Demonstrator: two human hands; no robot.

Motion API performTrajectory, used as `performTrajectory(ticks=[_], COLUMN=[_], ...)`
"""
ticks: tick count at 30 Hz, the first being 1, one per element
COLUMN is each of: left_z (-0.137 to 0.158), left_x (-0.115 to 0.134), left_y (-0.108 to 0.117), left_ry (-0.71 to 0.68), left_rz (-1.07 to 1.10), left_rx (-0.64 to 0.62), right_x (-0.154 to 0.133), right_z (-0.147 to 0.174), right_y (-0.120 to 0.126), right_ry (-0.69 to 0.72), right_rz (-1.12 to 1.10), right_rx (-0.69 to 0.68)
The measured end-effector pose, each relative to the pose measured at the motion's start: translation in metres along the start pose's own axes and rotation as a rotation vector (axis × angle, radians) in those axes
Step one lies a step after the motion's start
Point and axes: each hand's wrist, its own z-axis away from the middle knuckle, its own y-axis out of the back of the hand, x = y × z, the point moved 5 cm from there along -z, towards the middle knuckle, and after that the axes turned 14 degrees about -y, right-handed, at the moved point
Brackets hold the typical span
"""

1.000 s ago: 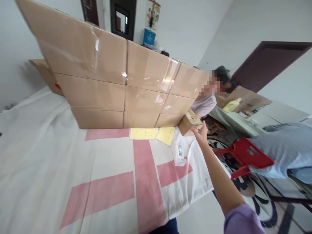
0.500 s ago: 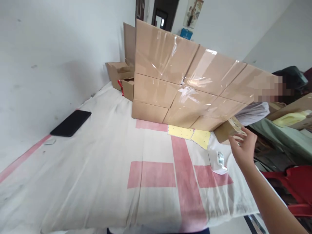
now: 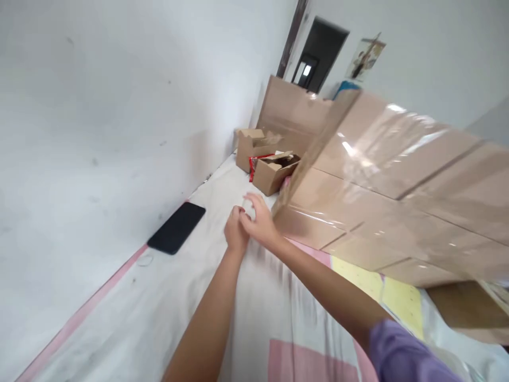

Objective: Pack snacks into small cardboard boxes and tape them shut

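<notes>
My left hand (image 3: 235,229) and my right hand (image 3: 259,218) meet above the white cloth, close to the low edge of the cardboard partition (image 3: 318,223). The left fingers are curled closed against the right thumb. My right hand is curved, its thumb and forefinger bent round a small pale patch. Blur hides what the fingers hold, if anything. Just beyond the hands stands a small open cardboard box (image 3: 267,178) with dark contents. Another open cardboard box (image 3: 245,151) stands behind it, with a red packet (image 3: 252,168) between them.
A black phone-like slab (image 3: 177,228) lies by the white wall, left of my hands. Yellow sheets (image 3: 401,297) lie along the partition's foot at the right. Another cardboard box (image 3: 469,305) is at the right edge. A pink-patterned white cloth (image 3: 254,313) covers the table.
My right hand has left the cardboard box at the right and come to the middle. My left hand has entered the view and met it. The view has turned left and tilted.
</notes>
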Motion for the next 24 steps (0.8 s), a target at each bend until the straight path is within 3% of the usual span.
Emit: performTrajectory(ticks=[2,5,8,12,18,20,22,24], left_z=[-0.003,0.001,0.004,0.005,0.005,-0.022,-0.073,-0.143], left_x=[-0.007,-0.007,-0.01,-0.017,-0.019,-0.001,0.015,0.008], left_y=[-0.002,-0.01,-0.014,-0.006,0.018,0.029,0.029,0.019], left_ry=[0.008,-0.033,0.002,-0.013,0.023,-0.144,-0.314,-0.18], left_rz=[-0.02,0.004,0.045,0.063,0.092,-0.016,-0.033,0.076], left_rx=[-0.01,-0.125,-0.183,-0.085,0.079,0.191,0.259,0.296], right_x=[0.021,0.064,0.091,0.116,0.132,0.128,0.124,0.122], right_z=[-0.073,-0.155,-0.191,-0.189,-0.179,-0.176,-0.172,-0.169], right_y=[-0.042,-0.079,-0.095,-0.106,-0.12,-0.119,-0.116,-0.114], right_ry=[-0.173,-0.472,-0.464,-0.313,-0.376,-0.392,-0.421,-0.443], right_rz=[-0.068,-0.206,-0.239,-0.191,-0.231,-0.238,-0.257,-0.298], right_rx=[0.13,0.3,0.327,0.304,0.362,0.388,0.405,0.405])
